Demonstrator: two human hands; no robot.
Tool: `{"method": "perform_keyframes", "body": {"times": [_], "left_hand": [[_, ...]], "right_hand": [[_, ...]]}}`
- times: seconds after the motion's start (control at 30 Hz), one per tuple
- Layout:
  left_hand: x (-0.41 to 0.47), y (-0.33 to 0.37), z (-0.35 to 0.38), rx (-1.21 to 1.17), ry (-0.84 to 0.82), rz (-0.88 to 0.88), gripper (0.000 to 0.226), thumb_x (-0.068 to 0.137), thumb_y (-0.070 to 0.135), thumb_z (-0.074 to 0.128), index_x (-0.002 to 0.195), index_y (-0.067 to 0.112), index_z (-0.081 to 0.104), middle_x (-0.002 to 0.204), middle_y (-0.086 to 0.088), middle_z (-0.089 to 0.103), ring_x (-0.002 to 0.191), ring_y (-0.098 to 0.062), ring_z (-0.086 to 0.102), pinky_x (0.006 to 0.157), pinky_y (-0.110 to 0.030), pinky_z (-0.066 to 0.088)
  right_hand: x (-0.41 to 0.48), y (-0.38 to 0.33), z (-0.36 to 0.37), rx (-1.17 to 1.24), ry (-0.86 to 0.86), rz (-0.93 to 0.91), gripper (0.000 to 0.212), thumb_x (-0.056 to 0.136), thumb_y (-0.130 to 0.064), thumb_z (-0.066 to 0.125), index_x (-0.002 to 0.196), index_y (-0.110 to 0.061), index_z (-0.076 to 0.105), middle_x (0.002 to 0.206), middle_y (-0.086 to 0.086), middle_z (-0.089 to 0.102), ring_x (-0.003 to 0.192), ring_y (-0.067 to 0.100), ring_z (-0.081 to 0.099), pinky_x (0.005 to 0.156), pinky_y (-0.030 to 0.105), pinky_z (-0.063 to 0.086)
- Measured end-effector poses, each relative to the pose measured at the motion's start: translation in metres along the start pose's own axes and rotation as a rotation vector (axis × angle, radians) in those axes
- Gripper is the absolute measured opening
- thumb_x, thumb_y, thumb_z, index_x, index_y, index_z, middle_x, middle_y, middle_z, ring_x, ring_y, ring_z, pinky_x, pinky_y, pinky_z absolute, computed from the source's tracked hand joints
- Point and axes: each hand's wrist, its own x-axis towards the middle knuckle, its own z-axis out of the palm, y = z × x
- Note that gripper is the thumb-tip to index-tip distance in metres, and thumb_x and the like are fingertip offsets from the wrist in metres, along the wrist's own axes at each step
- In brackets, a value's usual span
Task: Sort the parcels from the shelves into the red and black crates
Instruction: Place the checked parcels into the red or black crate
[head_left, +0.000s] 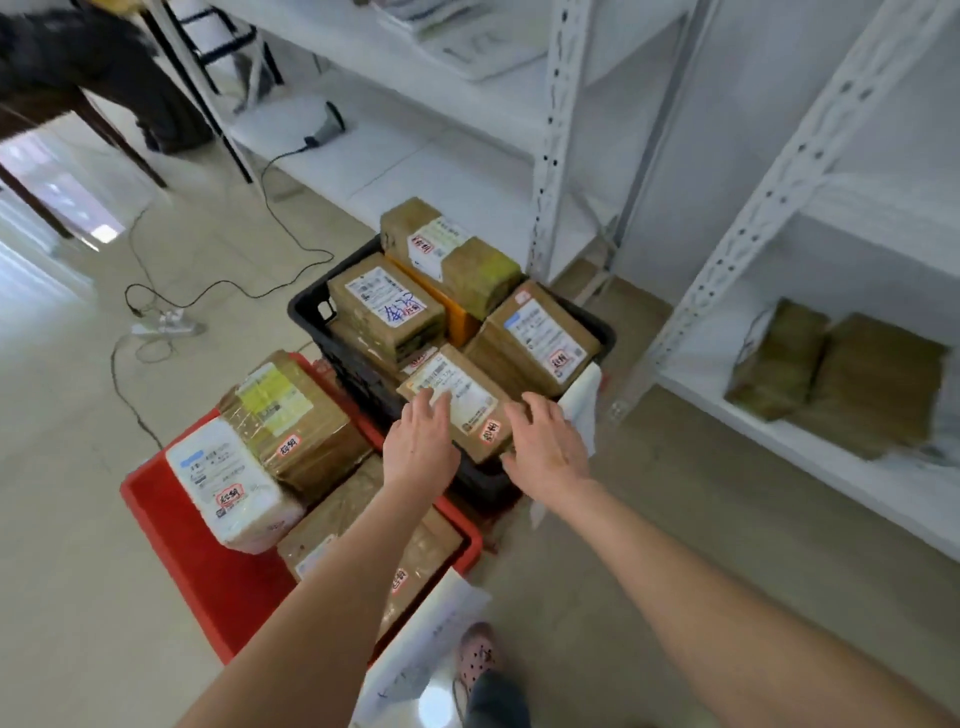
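Note:
A black crate (310, 312) on the floor is heaped with several brown taped parcels. The nearest one, a brown parcel with a white label (467, 402), lies on top at the crate's near edge. My left hand (420, 441) rests flat on its left side and my right hand (543, 441) on its right side, fingers spread; neither hand is closed around it. A red crate (171, 525) in front left holds a white parcel (228, 483) and brown parcels (296, 415). Two more brown parcels (841, 379) lie on the low right shelf (810, 447).
White metal shelving (556, 135) stands behind and to the right of the crates. A black cable (208, 286) runs across the tiled floor to a power strip at left. A white sheet of paper (431, 623) and my foot lie near the red crate. Dark table legs are far left.

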Motion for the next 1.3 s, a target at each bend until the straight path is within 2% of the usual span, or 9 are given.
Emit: {"method": "perform_keyframes", "body": {"times": [0.07, 0.2, 0.33, 0.43, 0.53, 0.73, 0.97, 1.17, 1.3], "left_hand": [[-0.003, 0.042, -0.004, 0.011, -0.01, 0.059, 0.071, 0.089, 0.02, 0.058, 0.149, 0.02, 0.019, 0.156, -0.007, 0.018, 0.14, -0.024, 0.027, 0.103, -0.035, 0.042], [-0.023, 0.135, 0.0, 0.036, -0.049, 0.181, 0.073, 0.089, 0.021, 0.058, 0.15, 0.02, 0.018, 0.154, -0.006, 0.02, 0.139, -0.025, 0.028, 0.104, -0.037, 0.041], [-0.055, 0.233, 0.019, 0.036, -0.118, 0.314, 0.07, 0.089, 0.022, 0.056, 0.149, 0.019, 0.02, 0.154, -0.005, 0.019, 0.139, -0.027, 0.027, 0.102, -0.041, 0.04], [-0.083, 0.313, 0.033, 0.095, -0.112, 0.442, 0.064, 0.086, 0.017, 0.055, 0.144, 0.016, 0.028, 0.149, -0.007, 0.026, 0.135, -0.027, 0.032, 0.1, -0.037, 0.04], [-0.112, 0.388, 0.047, 0.13, -0.129, 0.555, 0.069, 0.087, 0.018, 0.057, 0.147, 0.018, 0.022, 0.15, -0.006, 0.024, 0.137, -0.025, 0.03, 0.103, -0.035, 0.039], [-0.144, 0.498, 0.08, 0.179, -0.193, 0.695, 0.072, 0.088, 0.019, 0.058, 0.148, 0.015, 0.02, 0.152, -0.007, 0.022, 0.138, -0.025, 0.03, 0.105, -0.036, 0.037], [-0.12, 0.572, 0.118, 0.265, -0.228, 0.785, 0.063, 0.087, 0.018, 0.057, 0.143, 0.014, 0.028, 0.145, -0.007, 0.03, 0.132, -0.024, 0.036, 0.104, -0.034, 0.036], [-0.061, 0.629, 0.157, 0.182, -0.259, 0.79, 0.069, 0.091, 0.018, 0.054, 0.149, 0.017, 0.017, 0.154, -0.004, 0.014, 0.14, -0.022, 0.025, 0.105, -0.033, 0.037], [-0.025, 0.657, 0.186, 0.184, -0.294, 0.757, 0.068, 0.092, 0.022, 0.055, 0.149, 0.017, 0.018, 0.154, -0.005, 0.015, 0.138, -0.023, 0.029, 0.101, -0.035, 0.04]], "right_hand": [[-0.017, 0.035, -0.014, 0.03, 0.015, 0.089, 0.06, 0.091, -0.031, 0.06, 0.144, -0.024, 0.031, 0.153, 0.005, 0.02, 0.14, 0.024, 0.02, 0.109, 0.039, 0.034], [-0.066, 0.112, -0.036, 0.067, 0.074, 0.231, 0.06, 0.09, -0.034, 0.061, 0.143, -0.024, 0.033, 0.15, 0.005, 0.023, 0.138, 0.027, 0.025, 0.108, 0.041, 0.036], [-0.132, 0.199, -0.051, 0.06, 0.096, 0.345, 0.064, 0.092, -0.029, 0.059, 0.148, -0.024, 0.028, 0.154, 0.008, 0.02, 0.138, 0.029, 0.028, 0.109, 0.041, 0.033], [-0.184, 0.268, -0.056, 0.06, 0.095, 0.438, 0.067, 0.094, -0.025, 0.058, 0.151, -0.022, 0.022, 0.158, 0.009, 0.014, 0.142, 0.029, 0.023, 0.113, 0.041, 0.027], [-0.232, 0.332, -0.057, 0.094, 0.108, 0.553, 0.067, 0.094, -0.019, 0.057, 0.151, -0.022, 0.022, 0.158, 0.011, 0.014, 0.142, 0.029, 0.022, 0.113, 0.04, 0.028], [-0.296, 0.429, -0.055, 0.174, 0.117, 0.728, 0.062, 0.093, -0.03, 0.055, 0.148, -0.024, 0.028, 0.155, 0.01, 0.017, 0.139, 0.028, 0.026, 0.111, 0.038, 0.027], [-0.3, 0.505, -0.041, 0.193, 0.113, 0.81, 0.055, 0.092, -0.033, 0.053, 0.142, -0.02, 0.032, 0.147, 0.009, 0.028, 0.135, 0.027, 0.028, 0.107, 0.037, 0.031], [-0.257, 0.579, -0.03, 0.25, 0.127, 0.853, 0.06, 0.093, -0.028, 0.053, 0.147, -0.022, 0.026, 0.155, 0.006, 0.017, 0.143, 0.026, 0.019, 0.112, 0.036, 0.026], [-0.221, 0.619, -0.012, 0.289, 0.104, 0.851, 0.063, 0.094, -0.025, 0.052, 0.149, -0.023, 0.022, 0.157, 0.007, 0.013, 0.145, 0.026, 0.015, 0.113, 0.037, 0.025]]}}
